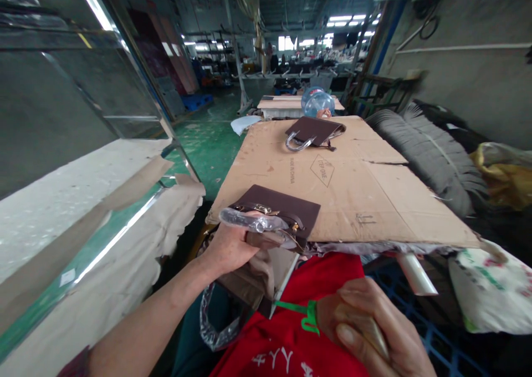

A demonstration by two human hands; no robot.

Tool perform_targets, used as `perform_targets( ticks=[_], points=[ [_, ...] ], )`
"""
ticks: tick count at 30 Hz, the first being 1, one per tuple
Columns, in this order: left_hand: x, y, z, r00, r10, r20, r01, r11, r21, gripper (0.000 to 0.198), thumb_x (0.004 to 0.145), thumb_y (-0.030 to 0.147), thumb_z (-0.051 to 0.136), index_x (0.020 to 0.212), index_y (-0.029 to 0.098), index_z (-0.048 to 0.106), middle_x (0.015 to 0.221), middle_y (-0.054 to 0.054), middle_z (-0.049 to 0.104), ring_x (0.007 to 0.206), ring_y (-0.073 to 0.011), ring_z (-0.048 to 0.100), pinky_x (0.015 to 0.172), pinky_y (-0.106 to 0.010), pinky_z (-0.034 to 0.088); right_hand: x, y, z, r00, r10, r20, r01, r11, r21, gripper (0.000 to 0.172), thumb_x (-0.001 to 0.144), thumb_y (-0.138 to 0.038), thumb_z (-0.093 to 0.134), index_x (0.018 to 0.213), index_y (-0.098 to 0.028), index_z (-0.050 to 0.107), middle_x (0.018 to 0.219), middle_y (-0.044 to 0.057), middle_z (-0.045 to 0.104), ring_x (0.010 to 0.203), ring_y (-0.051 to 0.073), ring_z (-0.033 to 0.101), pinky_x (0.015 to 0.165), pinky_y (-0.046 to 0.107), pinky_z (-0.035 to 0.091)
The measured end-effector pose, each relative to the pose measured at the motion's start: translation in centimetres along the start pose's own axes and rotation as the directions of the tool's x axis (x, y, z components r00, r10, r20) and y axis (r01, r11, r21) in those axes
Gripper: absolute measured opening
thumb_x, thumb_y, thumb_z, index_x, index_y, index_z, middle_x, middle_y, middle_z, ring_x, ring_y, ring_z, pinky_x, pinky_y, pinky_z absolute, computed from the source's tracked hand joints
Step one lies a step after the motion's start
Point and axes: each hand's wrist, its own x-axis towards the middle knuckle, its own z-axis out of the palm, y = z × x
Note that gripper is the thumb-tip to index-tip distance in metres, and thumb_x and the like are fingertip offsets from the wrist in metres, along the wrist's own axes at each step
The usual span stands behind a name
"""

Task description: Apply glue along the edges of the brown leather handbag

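A dark brown handbag lies partly on the cardboard-covered table edge, its open side and beige lining facing me. My left hand is closed on the bag at its opening, near a plastic-wrapped handle. The other wrapped handle hangs below. My right hand grips a wooden-handled tool with a thin green shaft and a green band. The shaft's tip is at the bag's lower edge, by a pale strip; whether it touches, I cannot tell.
Another brown handbag lies farther back on the cardboard. Behind it is a clear blue water jug. A metal rack with paper-covered shelves stands left. Grey bundled material and a white sack are at right.
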Motion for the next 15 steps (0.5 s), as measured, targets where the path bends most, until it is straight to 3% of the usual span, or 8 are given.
perform_targets(
  ticks=[5, 10, 12, 15],
  points=[
    [0.0, 0.2, 0.1, 1.0, 0.016, 0.021, -0.016, 1.0, 0.01, 0.023, 0.08, 0.03, 0.07, 0.099, 0.019, 0.073, 0.109, -0.007, 0.075, 0.105, -0.028, 0.071, 0.095, -0.043, 0.055, 0.7, 1.5, 0.5, 0.946, 0.32, -0.054, -0.287, 0.904, 0.318, 0.052, 0.081, -0.058, 0.076, 0.114, -0.019, 0.067, 0.094, 0.011, 0.066, 0.09, 0.029, 0.068, 0.069, 0.036, 0.062],
    [0.3, -0.1, -0.6, 0.999, 0.01, 0.038, -0.011, 1.0, 0.029, 0.027, 0.082, 0.031, 0.067, 0.105, 0.019, 0.074, 0.111, -0.008, 0.074, 0.106, -0.028, 0.068, 0.101, -0.046, 0.053, 0.2, 3.2, 0.7, 0.829, 0.558, 0.031, -0.449, 0.632, 0.631, 0.059, 0.074, -0.061, 0.08, 0.113, -0.019, 0.068, 0.091, 0.011, 0.066, 0.085, 0.029, 0.067, 0.064, 0.037, 0.061],
    [1.1, -0.1, -1.9, 0.997, 0.039, 0.066, -0.042, 0.998, 0.046, 0.026, 0.081, 0.029, 0.069, 0.104, 0.019, 0.075, 0.111, -0.008, 0.073, 0.105, -0.0267, 0.068, 0.099, -0.044, 0.053, -0.9, 4.3, 0.6, 0.75, 0.653, 0.106, -0.508, 0.465, 0.725, 0.059, 0.074, -0.058, 0.083, 0.117, -0.021, 0.066, 0.097, 0.01, 0.068, 0.088, 0.029, 0.068, 0.065, 0.036, 0.061],
    [3.4, 0.4, -4.9, 0.978, 0.159, 0.135, -0.177, 0.976, 0.13, 0.02, 0.078, 0.021, 0.067, 0.095, 0.016, 0.076, 0.106, -0.009, 0.073, 0.1, -0.0251, 0.067, 0.091, -0.038, 0.053, -2.5, 7.0, 0.3, 0.546, 0.799, 0.252, -0.572, 0.137, 0.809, 0.062, 0.074, -0.05, 0.088, 0.126, -0.033, 0.06, 0.116, 0.003, 0.069, 0.097, 0.024, 0.07, 0.074, 0.034, 0.063]
  ],
)
